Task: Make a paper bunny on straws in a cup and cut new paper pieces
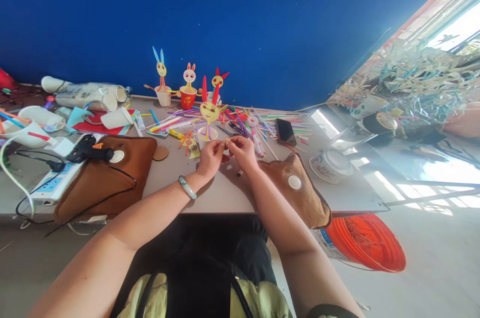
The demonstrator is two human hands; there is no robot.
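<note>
- While both hands are raised over the table in the head view, the left hand and the right hand meet at their fingertips.
- Both hands have thumb and fingers drawn together in a pinch — whether something small sits between them, I cannot tell.
- Just beyond the hands stands a yellow-faced rabbit figure with red ears, its purple legs in a white paper cup.
- Behind it, along the blue wall, are three more figures in cups; the blue-eared one is farthest left, and the pink-eared one stands in a red cup.
- Coloured sticks and pens lie scattered past the fingers, with a black phone to the right.
- Brown pouches flank the forearms — one left, one right.
- An orange bucket stands below the table's right end.
</note>
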